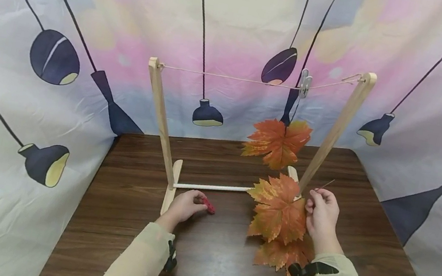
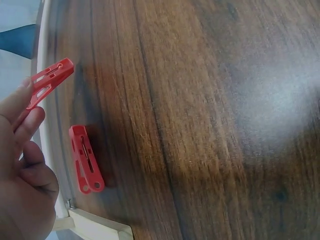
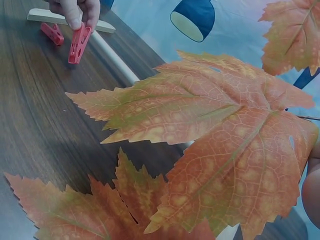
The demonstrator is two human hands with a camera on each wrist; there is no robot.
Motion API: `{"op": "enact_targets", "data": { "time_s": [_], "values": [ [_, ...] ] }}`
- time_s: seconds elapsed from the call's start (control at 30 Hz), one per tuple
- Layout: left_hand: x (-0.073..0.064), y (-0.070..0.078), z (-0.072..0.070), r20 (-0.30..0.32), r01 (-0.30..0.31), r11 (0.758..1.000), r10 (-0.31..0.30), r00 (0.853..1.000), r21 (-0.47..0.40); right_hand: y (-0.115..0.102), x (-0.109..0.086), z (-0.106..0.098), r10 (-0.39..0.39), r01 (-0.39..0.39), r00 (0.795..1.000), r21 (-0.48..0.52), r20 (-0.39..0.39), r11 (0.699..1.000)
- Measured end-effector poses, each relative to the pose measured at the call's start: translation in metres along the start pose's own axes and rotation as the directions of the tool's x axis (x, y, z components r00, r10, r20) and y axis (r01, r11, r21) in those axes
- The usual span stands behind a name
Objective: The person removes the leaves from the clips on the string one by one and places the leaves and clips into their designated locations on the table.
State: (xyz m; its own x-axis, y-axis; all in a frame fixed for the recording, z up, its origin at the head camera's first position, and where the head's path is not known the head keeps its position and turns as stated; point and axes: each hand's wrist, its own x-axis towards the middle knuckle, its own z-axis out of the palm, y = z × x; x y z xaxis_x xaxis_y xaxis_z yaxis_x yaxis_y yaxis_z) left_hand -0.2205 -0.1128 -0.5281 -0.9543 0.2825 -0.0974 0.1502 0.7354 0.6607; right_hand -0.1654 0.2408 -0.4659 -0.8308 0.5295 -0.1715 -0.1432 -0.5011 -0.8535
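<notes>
My left hand [image 1: 186,205] pinches a red clothespin [image 2: 52,80] between thumb and fingers, over the table by the rack's left foot. A second red clothespin [image 2: 86,160] lies on the table below that hand. My right hand [image 1: 323,217] pinches the thin stem of an orange artificial maple leaf [image 1: 278,210], its blade spread to the left of the fingers. Under it, another maple leaf [image 1: 282,255] lies on the table, partly covered. A third maple leaf [image 1: 276,142] hangs by its stem from a light grey clothespin [image 1: 305,85] on the string.
A wooden rack stands on the dark table [image 1: 218,263], with a left post [image 1: 162,124], a right post [image 1: 337,130] and a white crossbar [image 1: 213,187] low between them. The string [image 1: 230,78] runs between the post tops. A lamp-patterned cloth [image 1: 246,31] surrounds the table.
</notes>
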Motion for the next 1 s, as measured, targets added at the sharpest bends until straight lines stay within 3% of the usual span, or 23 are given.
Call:
{"op": "enact_targets", "data": {
  "time_s": [0.7,1.0],
  "values": [
    [0.000,-0.011,0.004,-0.006,-0.029,0.998,0.029,1.000,0.054,0.006,0.001,-0.010,0.021,-0.020,0.999,0.009,-0.048,1.000],
    [-0.006,-0.012,0.005,0.010,-0.029,0.996,0.028,1.000,0.090,0.011,0.001,-0.018,0.033,-0.032,0.998,0.020,-0.051,0.999]
  ]
}}
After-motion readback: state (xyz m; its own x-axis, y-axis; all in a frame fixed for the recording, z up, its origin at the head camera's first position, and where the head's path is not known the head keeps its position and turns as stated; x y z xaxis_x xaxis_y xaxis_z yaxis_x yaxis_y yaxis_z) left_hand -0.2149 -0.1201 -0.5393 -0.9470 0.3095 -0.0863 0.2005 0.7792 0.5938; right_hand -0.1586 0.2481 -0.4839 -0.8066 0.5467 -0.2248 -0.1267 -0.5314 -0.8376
